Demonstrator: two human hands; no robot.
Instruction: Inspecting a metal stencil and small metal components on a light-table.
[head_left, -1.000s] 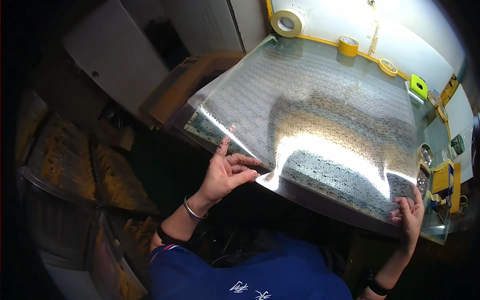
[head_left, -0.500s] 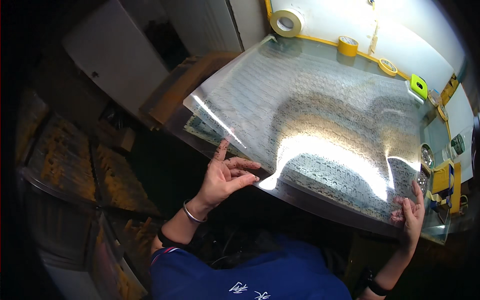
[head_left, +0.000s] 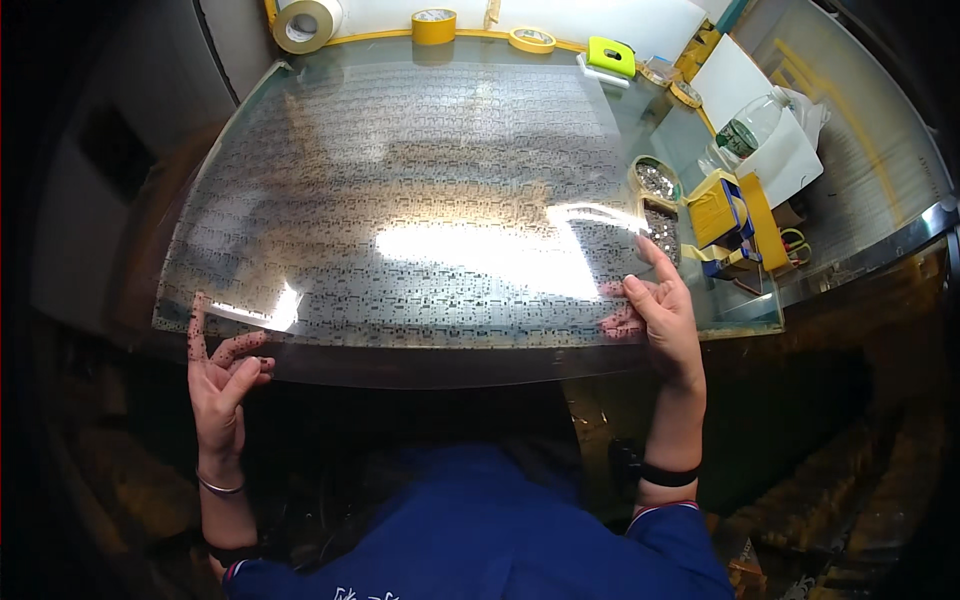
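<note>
The printed clear sheet [head_left: 400, 200] veils fingertips of both hands and the tabletop.

A large clear patterned film sheet [head_left: 400, 200] (glossy, glare-streaked) lies spread over the glass table [head_left: 740, 310].

I see a clear film sheet [head_left: 400, 200], printed all over with rows of small dark marks and streaked with white glare, filling the centre. At twelve o'clock sit a tan tape roll [head_left: 305, 22] and two yellow tape rolls [head_left: 433, 25]; at one o'clock, a lime-green block [head_left: 611, 55]. A yellow box [head_left: 715, 208] shows at three o'clock. My sleeves [head_left: 480, 540] at six o'clock are deep blue.
</note>
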